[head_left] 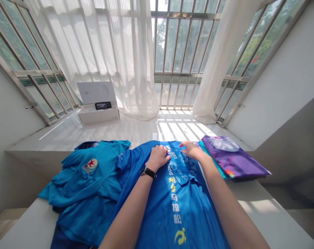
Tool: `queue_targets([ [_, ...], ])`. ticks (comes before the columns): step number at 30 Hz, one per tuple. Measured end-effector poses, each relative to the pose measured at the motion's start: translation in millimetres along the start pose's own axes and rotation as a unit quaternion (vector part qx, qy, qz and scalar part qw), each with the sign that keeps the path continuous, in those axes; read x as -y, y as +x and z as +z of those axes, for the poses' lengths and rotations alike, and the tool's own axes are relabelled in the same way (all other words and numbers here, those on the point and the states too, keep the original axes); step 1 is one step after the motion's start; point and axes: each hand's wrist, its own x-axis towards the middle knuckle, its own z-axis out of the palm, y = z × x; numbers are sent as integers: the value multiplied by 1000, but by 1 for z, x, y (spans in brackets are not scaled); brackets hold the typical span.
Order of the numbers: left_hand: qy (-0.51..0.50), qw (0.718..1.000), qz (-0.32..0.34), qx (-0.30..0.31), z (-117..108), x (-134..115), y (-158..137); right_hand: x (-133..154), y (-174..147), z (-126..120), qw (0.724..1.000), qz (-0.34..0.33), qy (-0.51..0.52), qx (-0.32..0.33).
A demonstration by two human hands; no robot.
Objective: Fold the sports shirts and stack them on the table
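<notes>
A blue T-shirt point(157, 207) lies spread out in front of me, with white and yellow characters and a yellow emblem down its middle. Its right side is folded inward, so the patterned sleeve point(184, 169) rests on the body of the shirt. My left hand point(158, 157), below a wrist with a black-strapped watch point(148, 172), rests on the upper shirt with fingers slightly bent and thumb apart. Near the shirt's upper right edge is my right hand point(191, 150), its fingers loosely curved and apart. Neither hand visibly grips cloth.
Loosely heaped teal shirts point(94, 183) lie at the left. Folded shirts are stacked at the right, a purple one point(237, 159) on top. On the white sill point(141, 128) stands an open white box point(99, 116) with a small black device point(103, 105). Sheer curtains point(125, 62) hang behind.
</notes>
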Motion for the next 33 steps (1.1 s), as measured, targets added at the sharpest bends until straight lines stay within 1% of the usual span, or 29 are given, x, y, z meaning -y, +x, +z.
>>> queue_targets([
  [4,-3,1000,9,26,-5,-2,-1,3,2,9,1000,-2,-22,13],
  [7,-36,999,6,20,-3,-2,-1,1,2,9,999,16,-43,13],
  [10,-62,997,-36,1,2,-4,1,0,3,7,997,42,-58,-16],
  [12,-74,996,-54,-6,5,-6,2,0,3,7,996,55,-62,-41],
  [16,-116,993,-25,4,8,-7,3,-2,2,10,993,65,-56,-81],
  [18,-114,993,-17,10,9,-7,3,-5,1,10,992,66,-46,-94],
  [21,-90,996,-27,7,11,-8,3,-16,0,6,990,78,-30,-116],
  [25,-96,995,-32,0,10,-6,3,-32,-2,1,986,103,-13,-134],
  [29,-106,994,-9,9,2,-2,2,-38,0,8,992,68,2,-110],
  [31,-109,994,24,18,-2,1,1,-38,1,13,993,64,3,-101],
  [33,-115,991,59,33,-3,4,2,-37,0,17,992,75,0,-100],
])
